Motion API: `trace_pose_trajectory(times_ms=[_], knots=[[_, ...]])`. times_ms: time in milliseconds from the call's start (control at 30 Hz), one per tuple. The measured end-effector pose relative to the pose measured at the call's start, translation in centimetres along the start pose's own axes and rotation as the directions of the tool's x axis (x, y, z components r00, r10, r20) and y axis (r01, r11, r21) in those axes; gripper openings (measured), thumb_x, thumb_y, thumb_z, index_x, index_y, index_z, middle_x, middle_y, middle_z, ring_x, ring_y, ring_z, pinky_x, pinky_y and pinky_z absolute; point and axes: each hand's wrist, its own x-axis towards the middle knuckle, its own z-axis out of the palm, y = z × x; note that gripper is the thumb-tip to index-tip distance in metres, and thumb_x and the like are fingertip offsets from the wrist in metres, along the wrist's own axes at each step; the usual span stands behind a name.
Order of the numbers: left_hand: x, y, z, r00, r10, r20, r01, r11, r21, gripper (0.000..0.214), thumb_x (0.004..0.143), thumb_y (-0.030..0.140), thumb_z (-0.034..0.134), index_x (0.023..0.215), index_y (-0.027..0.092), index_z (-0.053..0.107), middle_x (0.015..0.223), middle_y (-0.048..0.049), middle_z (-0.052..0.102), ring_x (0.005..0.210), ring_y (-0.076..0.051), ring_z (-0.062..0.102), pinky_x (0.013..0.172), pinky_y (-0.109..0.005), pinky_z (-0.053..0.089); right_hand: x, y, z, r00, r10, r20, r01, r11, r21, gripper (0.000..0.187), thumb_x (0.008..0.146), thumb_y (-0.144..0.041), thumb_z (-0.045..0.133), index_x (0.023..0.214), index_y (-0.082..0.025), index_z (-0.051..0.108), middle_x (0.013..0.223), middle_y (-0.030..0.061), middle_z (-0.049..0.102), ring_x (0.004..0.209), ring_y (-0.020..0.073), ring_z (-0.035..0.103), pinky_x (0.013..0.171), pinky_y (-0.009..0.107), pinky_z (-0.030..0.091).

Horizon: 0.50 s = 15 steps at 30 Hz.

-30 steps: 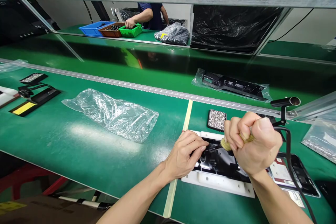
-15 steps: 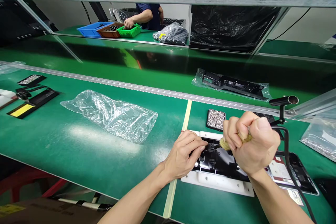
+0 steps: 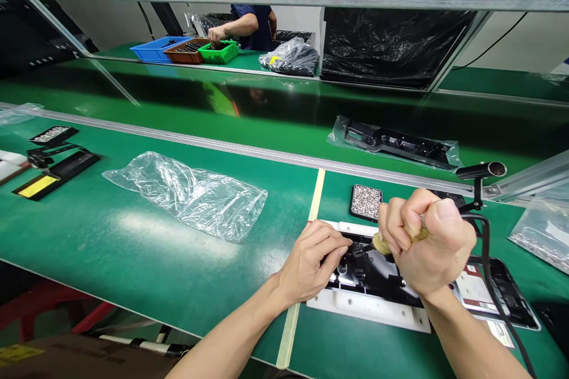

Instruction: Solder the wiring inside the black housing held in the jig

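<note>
In the lower right of the frame, a black plastic panel (image 3: 377, 269) lies in a white fixture (image 3: 373, 309) on the green tabletop (image 3: 80, 237), with both hands over it. The right hand (image 3: 429, 243) is curled in a tight fist around the yellow handle of a soldering iron (image 3: 380, 243), thumb uppermost. From this grip the iron slants down and left, so that its tip meets the left part of the panel, directly left of the fist. The left hand (image 3: 313, 260) rests across the panel's left end, its fingers lying together and reaching toward the iron's tip; the spot is small and dark, so whether that grip pinches a small part I cannot tell.

A black cord (image 3: 489, 266) runs down past the right wrist toward the lower right corner. Behind the fist stands a tube-shaped holder (image 3: 482, 171), and just beyond the fixture sits a small square tray (image 3: 367, 202) with speckled grey contents. A silver-rimmed black housing (image 3: 515, 290) lies to the right of the right wrist.

At centre left lies a crumpled clear plastic bag (image 3: 191, 195), well apart from the hands. In the upper part of the frame, a co-worker's hand (image 3: 217, 34) is at a green bin (image 3: 219, 54), beside brown and blue ones.
</note>
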Motion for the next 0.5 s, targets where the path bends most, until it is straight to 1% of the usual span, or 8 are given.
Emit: trace_pose_trajectory(times_ms=[200, 333, 500], knots=[[-0.08, 0.08, -0.06, 1.000, 0.002, -0.002, -0.002, 1.000, 0.001, 0.022, 0.101, 0.016, 0.060, 0.119, 0.022, 0.071, 0.108, -0.0004, 0.073, 0.104, -0.012, 0.061, 0.095, -0.031, 0.046, -0.11, -0.13, 0.03, 1.000, 0.004, -0.005, -0.004, 1.000, 0.014, 0.040, 0.092, -0.023, 0.056, 0.056, -0.018, 0.040, 0.043, -0.0037, 0.032, 0.037, 0.0065, 0.028, 0.035, 0.018, 0.023], [-0.03, 0.11, -0.08, 1.000, -0.001, 0.001, 0.001, 1.000, 0.004, 0.022, 0.101, 0.016, 0.060, 0.119, 0.022, 0.071, 0.108, -0.0007, 0.073, 0.104, -0.013, 0.062, 0.095, -0.031, 0.046, -0.05, -0.15, 0.20, 1.000, 0.007, -0.015, -0.006, 1.000, 0.016, 0.042, 0.093, -0.025, 0.056, 0.055, -0.018, 0.039, 0.042, -0.0038, 0.031, 0.036, 0.0063, 0.028, 0.035, 0.018, 0.023], [-0.02, 0.19, -0.14, 1.000, 0.011, -0.006, -0.010, 1.000, 0.006, 0.022, 0.101, 0.015, 0.060, 0.119, 0.021, 0.071, 0.107, -0.0014, 0.073, 0.103, -0.013, 0.062, 0.096, -0.031, 0.046, -0.02, -0.25, 0.29, 1.000, -0.004, -0.018, 0.004, 1.000, 0.005, 0.038, 0.089, -0.020, 0.055, 0.055, -0.017, 0.038, 0.042, -0.0041, 0.030, 0.036, 0.0061, 0.027, 0.035, 0.017, 0.023]])
